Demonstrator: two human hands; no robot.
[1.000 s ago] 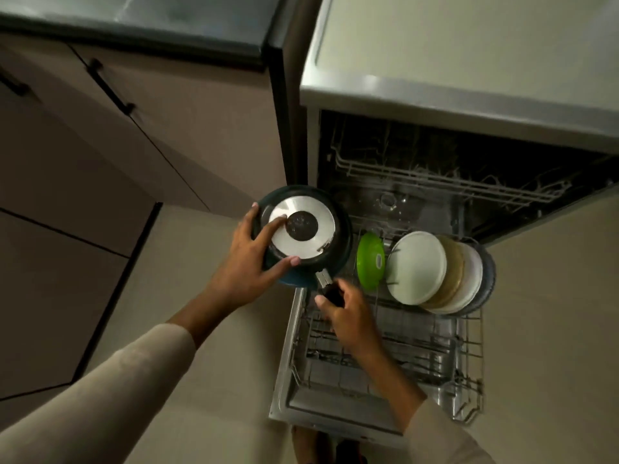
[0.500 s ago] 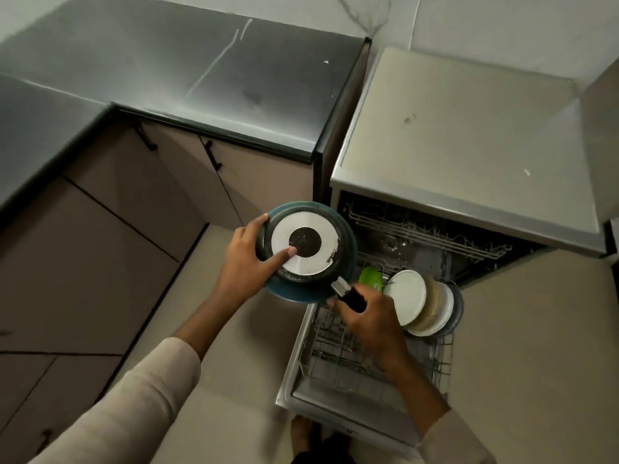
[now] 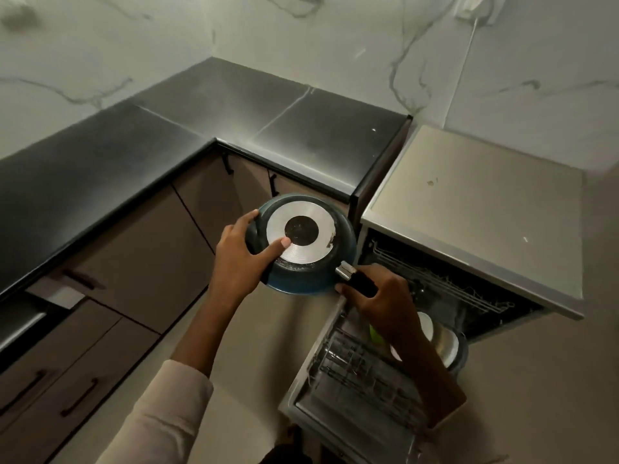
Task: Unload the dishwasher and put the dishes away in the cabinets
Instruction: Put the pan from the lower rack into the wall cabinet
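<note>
Clasping the handle (image 3: 360,283) in my right hand (image 3: 385,304), I clamp the rim of the inverted pan (image 3: 301,244) in my left hand (image 3: 237,262) to prevent tipping.

The upturned frying pan (image 3: 301,239) has been lifted clear of the dishwasher's lower rack (image 3: 361,373) and carried up and leftwards. It is now held before the cabinet doors (image 3: 207,202), just below the counter's (image 3: 301,128) front edge.
</note>
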